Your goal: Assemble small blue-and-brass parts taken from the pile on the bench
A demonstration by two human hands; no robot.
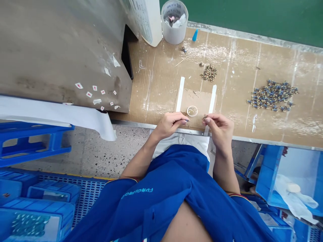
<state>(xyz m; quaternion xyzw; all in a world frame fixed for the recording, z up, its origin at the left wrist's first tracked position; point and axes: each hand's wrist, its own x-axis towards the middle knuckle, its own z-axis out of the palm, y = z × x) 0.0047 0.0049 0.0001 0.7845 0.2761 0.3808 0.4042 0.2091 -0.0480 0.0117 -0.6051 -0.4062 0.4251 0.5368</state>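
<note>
My left hand (171, 123) rests at the near edge of the cardboard-covered bench (234, 101), its fingers curled in a pinch on a tiny dark blue part. My right hand (219, 126) is beside it, fingers pinched on a small brass-coloured part near its thumb tip. Between the two hands, just beyond them, lies a small clear round lid (192, 110) on a cardboard patch framed by two white tape strips (180, 93). A big pile of blue-and-brass small parts (274, 95) lies to the right, and a smaller brass pile (209, 72) sits further back.
A white plastic cup (174, 21) with scraps stands at the back, next to a white ribbed housing (147, 18). A grey metal machine surface (63, 50) fills the left. Blue crates (32, 208) sit on the floor at left; a blue bin (290, 181) hangs at right.
</note>
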